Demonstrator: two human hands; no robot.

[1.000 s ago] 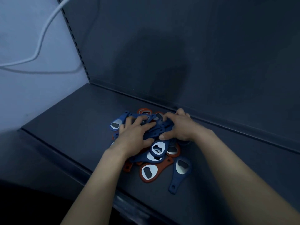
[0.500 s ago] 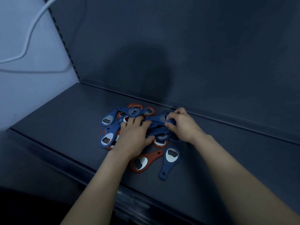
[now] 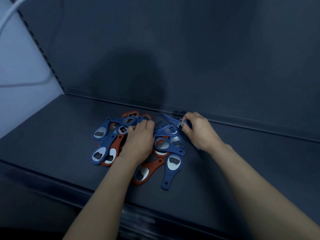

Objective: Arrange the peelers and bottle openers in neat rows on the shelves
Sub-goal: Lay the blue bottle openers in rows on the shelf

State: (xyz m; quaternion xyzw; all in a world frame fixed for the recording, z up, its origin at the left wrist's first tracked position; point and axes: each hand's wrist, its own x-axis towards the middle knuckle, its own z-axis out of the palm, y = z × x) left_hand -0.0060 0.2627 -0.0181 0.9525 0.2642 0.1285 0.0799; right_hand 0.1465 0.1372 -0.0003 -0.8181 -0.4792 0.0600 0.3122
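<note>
Right hand (image 3: pixel 197 130) has pulled away from the pile (image 3: pixel 110 146), fingers pinched on one blue opener (image 3: pixel 170 119); left hand (image 3: pixel 140 141) rests on pile, fingers bent, grip unclear; sorting starts, no row yet.

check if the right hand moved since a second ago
Yes, the right hand shifted rightward, judged against the front blue bottle opener.

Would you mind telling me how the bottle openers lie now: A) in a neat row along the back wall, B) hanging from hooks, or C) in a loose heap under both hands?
C: the bottle openers lie crossed over one another on the shelf, the left hand resting on them, the right hand pinching blue ones.
</note>
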